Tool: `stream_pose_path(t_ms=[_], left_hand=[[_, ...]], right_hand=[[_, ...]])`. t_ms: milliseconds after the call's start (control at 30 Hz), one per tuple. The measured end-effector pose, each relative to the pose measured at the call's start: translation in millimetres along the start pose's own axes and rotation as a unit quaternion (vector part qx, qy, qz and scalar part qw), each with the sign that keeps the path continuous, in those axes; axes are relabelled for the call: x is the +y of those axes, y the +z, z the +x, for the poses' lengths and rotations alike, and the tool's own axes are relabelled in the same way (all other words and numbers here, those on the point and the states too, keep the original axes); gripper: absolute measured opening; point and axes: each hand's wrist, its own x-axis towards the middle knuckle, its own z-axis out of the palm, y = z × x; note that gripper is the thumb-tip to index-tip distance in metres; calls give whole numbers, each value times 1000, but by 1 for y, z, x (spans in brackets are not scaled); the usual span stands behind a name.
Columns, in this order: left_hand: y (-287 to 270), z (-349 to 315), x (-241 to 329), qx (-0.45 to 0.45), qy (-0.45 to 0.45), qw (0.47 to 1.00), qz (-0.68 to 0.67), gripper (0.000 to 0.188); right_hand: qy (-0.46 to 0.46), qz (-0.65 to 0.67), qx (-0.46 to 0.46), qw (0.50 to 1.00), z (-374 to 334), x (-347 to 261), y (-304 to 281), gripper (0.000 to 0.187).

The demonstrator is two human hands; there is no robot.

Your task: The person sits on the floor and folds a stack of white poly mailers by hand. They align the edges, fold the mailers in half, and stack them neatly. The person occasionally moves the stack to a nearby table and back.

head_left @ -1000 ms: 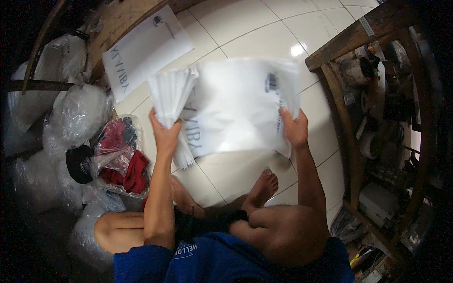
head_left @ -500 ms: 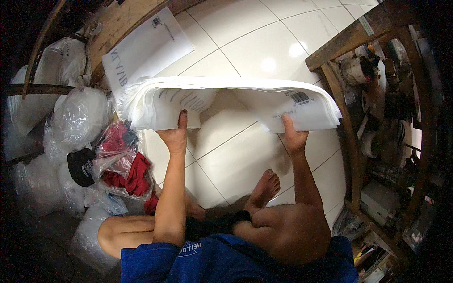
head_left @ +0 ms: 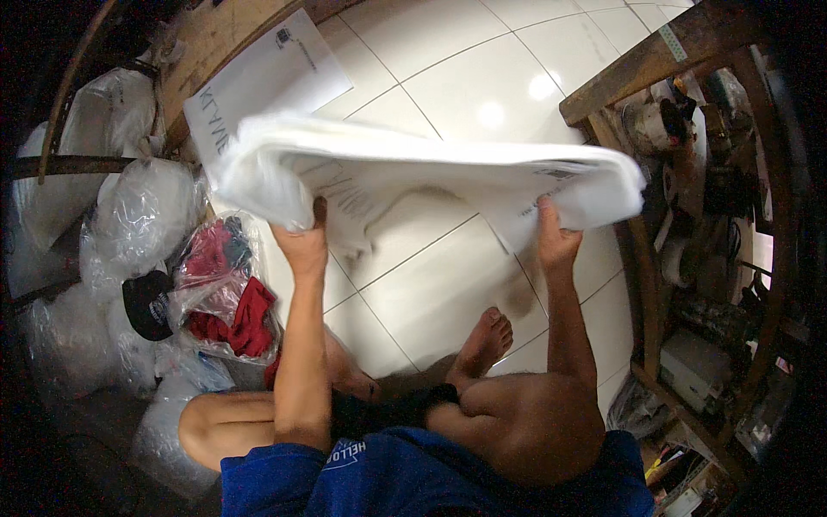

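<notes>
Both hands grasp a bowed stack of white sheets (head_left: 431, 148), held up in front of the person above the pale tiled floor (head_left: 405, 297). The stack's long axis runs left to right, across the person's front, with the right end slightly nearer the person than the left. It arches: the middle bows away, and the 2 ends bend back toward the person. Dark lettering shows on the inner face near the left end, and a small dark printed patch near the right end. Its edges are blurred.

The left hand (head_left: 301, 248) clasps the left part, thumb up against the inner face; its fingers are mostly hidden. The right hand (head_left: 558, 243) grips the right part the same way, its thumb also pointing away from the person.

Beyond the stack's left end, a printed white sheet (head_left: 267, 86) lies at a slant, its long axis running from lower left to upper right; the stack covers its near end in this view. At left are clear plastic bags (head_left: 142, 211), a black cap (head_left: 147, 306) and a bag with red cloth (head_left: 250, 320). A wooden rack (head_left: 624, 86) stands at right.
</notes>
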Motion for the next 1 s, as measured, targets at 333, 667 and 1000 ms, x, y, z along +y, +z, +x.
stream_pose_path(t_ms=[333, 667, 1000], left_hand=[[15, 31, -10, -258, -326, 905, -86, 66], [30, 20, -41, -239, -335, 911, -30, 106], [25, 7, -46, -163, -254, 945, 121, 124]], right_hand=[[195, -186, -299, 915, 107, 52, -25, 39], [151, -233, -277, 920, 99, 66, -14, 44], [-170, -469, -157, 852, 48, 24, 11, 70]])
